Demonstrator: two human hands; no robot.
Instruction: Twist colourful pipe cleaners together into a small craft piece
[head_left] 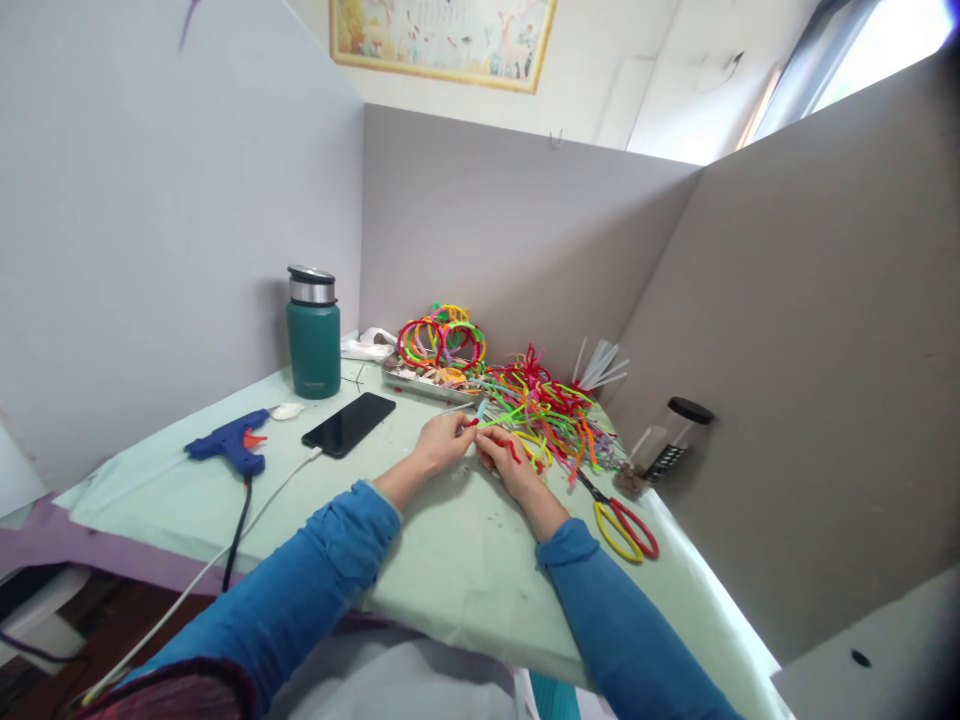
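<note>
Both hands meet over the middle of the table, fingertips close together. My left hand [444, 442] is closed in a pinch on a red pipe cleaner [513, 452], a bit of which shows at its fingertips. Curled fingers of my right hand [504, 460] grip the same red fuzzy strip, and a wavy end lies across the back of that hand. Whether it is one piece or two between the fingers, I cannot tell. Just beyond the hands lies a loose heap of colourful pipe cleaners [551, 405].
A metal tray [420, 382] holds pipe-cleaner rings [442, 340]. To the left are a green bottle [313, 340], a phone [349, 424] and a blue glue gun [232, 440] with cords. Scissors [622, 525] and a clear jar [667, 445] stand right. Grey partitions [517, 210] enclose the table.
</note>
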